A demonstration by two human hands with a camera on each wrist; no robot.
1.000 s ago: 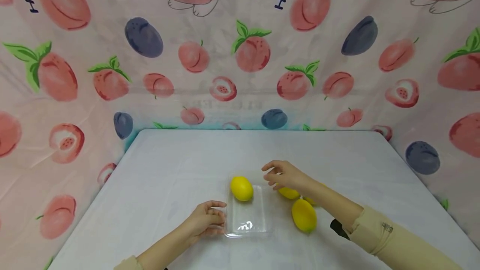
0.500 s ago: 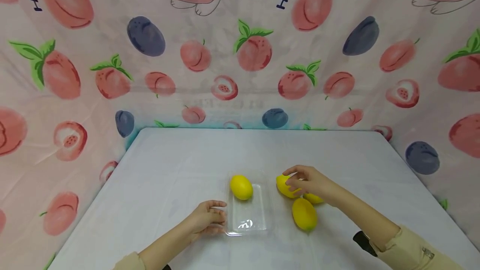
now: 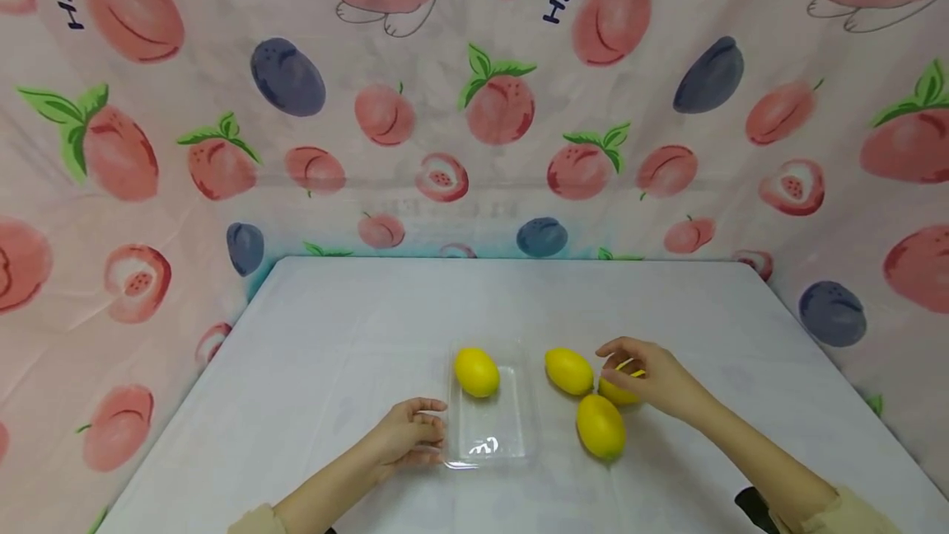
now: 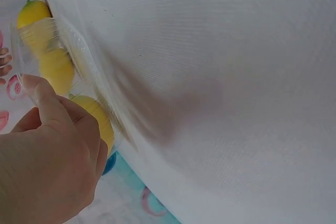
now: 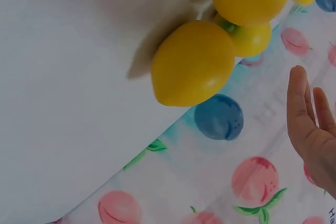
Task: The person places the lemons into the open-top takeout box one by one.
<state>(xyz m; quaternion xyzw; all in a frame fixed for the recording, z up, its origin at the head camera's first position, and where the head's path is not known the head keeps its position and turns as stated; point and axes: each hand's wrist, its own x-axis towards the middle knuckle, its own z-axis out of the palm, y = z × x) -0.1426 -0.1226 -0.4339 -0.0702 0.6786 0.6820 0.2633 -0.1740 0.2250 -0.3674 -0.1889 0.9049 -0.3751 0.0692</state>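
Observation:
A clear plastic box (image 3: 489,427) lies on the white table, with one lemon (image 3: 477,372) in its far left part. My left hand (image 3: 409,435) grips the box's left side; in the left wrist view the thumb (image 4: 39,90) lies along its rim. To the right of the box sit three more lemons in a cluster: the far left one (image 3: 568,371), the near one (image 3: 600,427) and the right one (image 3: 619,386). Over the right lemon hovers my right hand (image 3: 652,373), partly covering it, with nothing held. In the right wrist view its fingers (image 5: 298,98) are apart from the nearest lemon (image 5: 194,64).
The white table (image 3: 356,303) reaches back to a hanging cloth (image 3: 445,105) printed with peaches and dark blue fruits. The same cloth runs along both sides.
My right hand has moved right, away from the box, passing over the far left lemon to the right one. My left hand stays at the box, and the lemons keep their places.

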